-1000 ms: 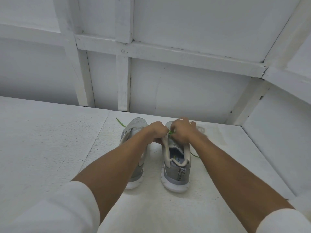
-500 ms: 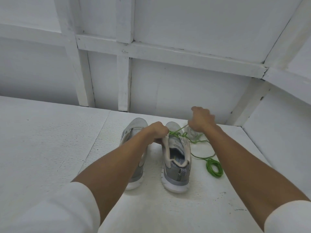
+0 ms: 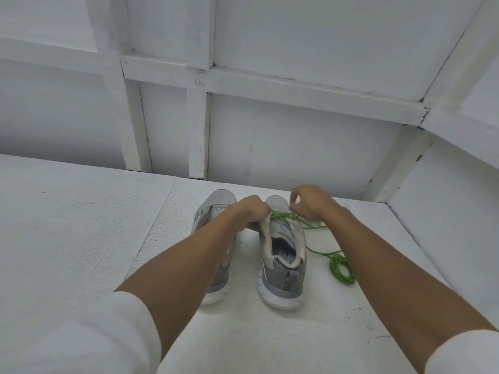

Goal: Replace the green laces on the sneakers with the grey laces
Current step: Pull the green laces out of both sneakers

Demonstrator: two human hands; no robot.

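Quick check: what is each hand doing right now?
Left hand: closed, grip on the sneaker at its tongue.
Right hand: closed, apparently pinching the green lace.

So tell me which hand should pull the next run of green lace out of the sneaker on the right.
Right hand. It pinches at the green lace over the eyelets, and the freed lace trails to that side. The left hand grips the sneaker by its upper, probably steadying it.
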